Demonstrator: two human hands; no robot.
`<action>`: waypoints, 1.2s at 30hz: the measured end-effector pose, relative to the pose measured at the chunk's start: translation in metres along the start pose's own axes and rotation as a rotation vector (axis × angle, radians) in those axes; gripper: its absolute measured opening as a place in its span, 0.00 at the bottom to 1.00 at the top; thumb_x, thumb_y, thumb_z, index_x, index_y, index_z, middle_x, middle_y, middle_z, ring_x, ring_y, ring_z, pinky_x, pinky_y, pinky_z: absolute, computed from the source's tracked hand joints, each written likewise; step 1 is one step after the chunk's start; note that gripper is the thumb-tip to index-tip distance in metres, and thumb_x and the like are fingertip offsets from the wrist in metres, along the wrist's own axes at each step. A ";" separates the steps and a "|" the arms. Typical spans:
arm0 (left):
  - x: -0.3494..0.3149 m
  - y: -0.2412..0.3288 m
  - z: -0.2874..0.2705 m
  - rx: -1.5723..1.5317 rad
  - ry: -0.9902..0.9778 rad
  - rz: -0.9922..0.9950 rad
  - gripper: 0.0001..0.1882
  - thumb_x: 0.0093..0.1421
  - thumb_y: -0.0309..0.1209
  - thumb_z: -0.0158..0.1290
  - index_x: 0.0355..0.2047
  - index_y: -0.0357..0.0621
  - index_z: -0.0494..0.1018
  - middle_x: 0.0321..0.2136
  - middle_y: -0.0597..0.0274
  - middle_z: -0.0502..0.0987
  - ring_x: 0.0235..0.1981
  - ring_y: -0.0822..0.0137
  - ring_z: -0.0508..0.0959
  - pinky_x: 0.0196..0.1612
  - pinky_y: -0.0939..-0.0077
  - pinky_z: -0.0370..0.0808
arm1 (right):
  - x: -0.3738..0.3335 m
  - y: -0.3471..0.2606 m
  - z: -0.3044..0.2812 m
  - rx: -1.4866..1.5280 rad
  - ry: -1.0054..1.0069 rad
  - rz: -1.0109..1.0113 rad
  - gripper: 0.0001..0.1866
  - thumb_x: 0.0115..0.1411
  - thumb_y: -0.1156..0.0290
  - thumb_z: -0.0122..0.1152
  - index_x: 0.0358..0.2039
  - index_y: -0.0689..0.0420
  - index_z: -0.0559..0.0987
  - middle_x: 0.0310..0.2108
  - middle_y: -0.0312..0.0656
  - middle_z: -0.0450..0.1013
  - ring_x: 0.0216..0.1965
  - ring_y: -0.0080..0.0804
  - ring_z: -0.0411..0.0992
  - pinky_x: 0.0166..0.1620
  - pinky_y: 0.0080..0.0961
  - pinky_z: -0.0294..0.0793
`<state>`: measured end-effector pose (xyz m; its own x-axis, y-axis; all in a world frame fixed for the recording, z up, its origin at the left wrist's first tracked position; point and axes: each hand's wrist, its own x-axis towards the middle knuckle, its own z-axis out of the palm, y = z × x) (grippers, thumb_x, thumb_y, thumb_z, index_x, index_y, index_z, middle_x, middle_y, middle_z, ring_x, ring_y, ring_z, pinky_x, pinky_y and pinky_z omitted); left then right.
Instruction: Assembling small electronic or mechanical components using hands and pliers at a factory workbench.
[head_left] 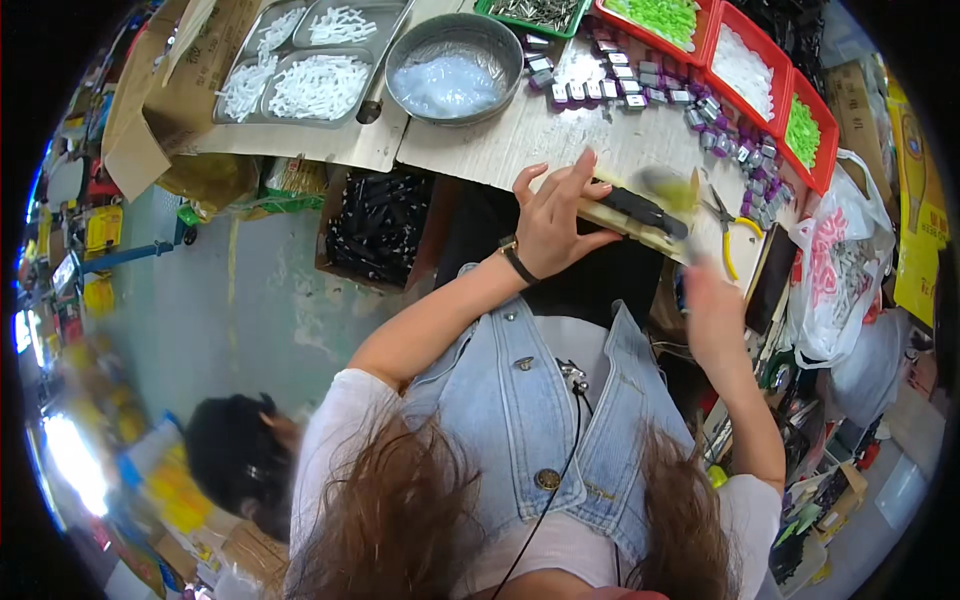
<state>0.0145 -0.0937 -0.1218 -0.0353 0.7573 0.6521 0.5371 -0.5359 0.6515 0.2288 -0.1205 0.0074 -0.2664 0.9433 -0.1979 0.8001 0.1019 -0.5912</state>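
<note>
My left hand (555, 215) is at the table's near edge, its thumb against a pale wooden block (655, 236) and a fingertip on the end of a black plastic part (640, 210). Its other fingers are stretched and raised. That part lies along the top of the block. Smeared by motion, my right hand (714, 312) is closed round the handle of what looks like a small hammer (667, 187), whose blurred yellow-grey head is above the black part. Pliers with yellow grips (738, 235) lie just right of the block.
Many purple-and-silver small parts (650, 85) are heaped beyond the block. Red trays (715, 65) hold green and white pieces. A metal bowl (455, 115) and a divided tray (320, 125) stand left. Below is a box of black parts (380, 230). A person (240, 460) is at lower left.
</note>
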 end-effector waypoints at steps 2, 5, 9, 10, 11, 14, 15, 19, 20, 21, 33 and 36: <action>0.005 -0.001 -0.002 0.055 -0.033 0.027 0.52 0.36 0.43 0.72 0.63 0.48 0.62 0.44 0.68 0.77 0.49 0.67 0.75 0.61 0.59 0.49 | 0.011 0.010 -0.004 -0.146 -0.111 -0.029 0.16 0.69 0.65 0.44 0.36 0.66 0.74 0.23 0.63 0.70 0.29 0.65 0.70 0.29 0.48 0.68; 0.003 0.014 -0.010 0.239 -0.184 0.084 0.48 0.38 0.43 0.70 0.62 0.53 0.63 0.50 0.65 0.73 0.54 0.64 0.71 0.63 0.57 0.47 | 0.056 0.040 -0.040 -0.131 0.141 0.011 0.19 0.70 0.61 0.41 0.35 0.66 0.71 0.33 0.63 0.72 0.40 0.63 0.71 0.39 0.45 0.69; 0.039 0.046 0.006 0.196 -0.505 0.222 0.32 0.45 0.42 0.65 0.53 0.57 0.71 0.58 0.60 0.66 0.61 0.57 0.64 0.65 0.53 0.51 | 0.151 0.106 -0.094 -0.658 0.492 0.024 0.17 0.70 0.60 0.43 0.45 0.60 0.72 0.33 0.60 0.74 0.37 0.60 0.73 0.37 0.52 0.70; 0.040 0.046 0.018 0.162 -0.551 0.252 0.30 0.46 0.41 0.64 0.52 0.56 0.71 0.57 0.60 0.67 0.61 0.57 0.64 0.64 0.53 0.53 | 0.169 0.115 -0.100 -0.742 0.463 0.049 0.17 0.69 0.60 0.44 0.47 0.60 0.73 0.37 0.59 0.75 0.38 0.59 0.74 0.37 0.51 0.72; 0.043 0.049 0.025 0.123 -0.597 0.280 0.28 0.47 0.40 0.64 0.50 0.55 0.72 0.56 0.60 0.68 0.61 0.56 0.64 0.64 0.53 0.55 | 0.180 0.114 -0.099 -0.779 0.467 0.039 0.18 0.69 0.60 0.44 0.47 0.60 0.74 0.38 0.58 0.75 0.38 0.58 0.74 0.38 0.50 0.72; 0.054 0.051 0.041 0.156 -0.627 0.330 0.20 0.52 0.39 0.60 0.45 0.54 0.72 0.54 0.56 0.70 0.61 0.55 0.64 0.63 0.54 0.58 | 0.195 0.118 -0.099 -0.917 0.487 -0.039 0.16 0.67 0.63 0.50 0.49 0.60 0.74 0.42 0.54 0.74 0.40 0.54 0.75 0.38 0.48 0.73; 0.059 0.049 0.045 0.151 -0.656 0.310 0.18 0.52 0.38 0.59 0.44 0.54 0.72 0.54 0.56 0.70 0.62 0.55 0.63 0.63 0.54 0.57 | 0.193 0.109 -0.096 -0.882 0.568 -0.195 0.15 0.65 0.65 0.52 0.49 0.59 0.74 0.41 0.54 0.74 0.40 0.54 0.74 0.38 0.47 0.73; 0.092 0.056 0.029 -0.014 -0.739 -0.039 0.14 0.57 0.36 0.57 0.43 0.51 0.73 0.37 0.55 0.78 0.40 0.60 0.79 0.43 0.65 0.74 | 0.108 0.061 -0.068 -0.461 0.221 -0.111 0.20 0.59 0.73 0.57 0.52 0.59 0.68 0.38 0.58 0.72 0.40 0.57 0.73 0.40 0.47 0.73; 0.092 0.055 0.025 -0.254 -0.354 -0.132 0.12 0.60 0.36 0.56 0.43 0.49 0.73 0.26 0.55 0.79 0.23 0.62 0.79 0.27 0.71 0.74 | 0.085 0.060 -0.054 -0.417 0.088 0.023 0.23 0.58 0.73 0.57 0.54 0.59 0.66 0.38 0.59 0.72 0.39 0.58 0.73 0.40 0.47 0.72; 0.094 0.052 0.018 -0.387 -0.277 -0.295 0.12 0.61 0.35 0.56 0.43 0.47 0.73 0.22 0.55 0.77 0.19 0.66 0.77 0.23 0.75 0.71 | 0.071 0.065 -0.038 -0.371 -0.044 0.156 0.26 0.57 0.74 0.57 0.56 0.59 0.64 0.38 0.60 0.72 0.39 0.59 0.72 0.39 0.47 0.72; 0.059 0.014 -0.023 -0.631 0.072 -0.425 0.32 0.69 0.55 0.34 0.29 0.35 0.68 0.25 0.61 0.70 0.24 0.74 0.67 0.29 0.82 0.63 | 0.082 0.022 -0.016 -0.101 0.244 -0.245 0.07 0.62 0.75 0.54 0.40 0.61 0.73 0.33 0.49 0.71 0.38 0.50 0.72 0.42 0.40 0.69; 0.057 0.040 -0.046 -0.535 0.024 -0.453 0.15 0.68 0.36 0.46 0.37 0.34 0.72 0.30 0.58 0.72 0.31 0.69 0.73 0.37 0.79 0.69 | 0.081 -0.033 -0.003 -0.130 0.054 -0.296 0.05 0.60 0.76 0.55 0.35 0.63 0.71 0.33 0.50 0.71 0.38 0.52 0.71 0.41 0.42 0.69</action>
<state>-0.0049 -0.0888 -0.0411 -0.1797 0.9443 0.2757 -0.0229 -0.2842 0.9585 0.1822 -0.0467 0.0135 -0.4712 0.8820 0.0112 0.7551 0.4099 -0.5118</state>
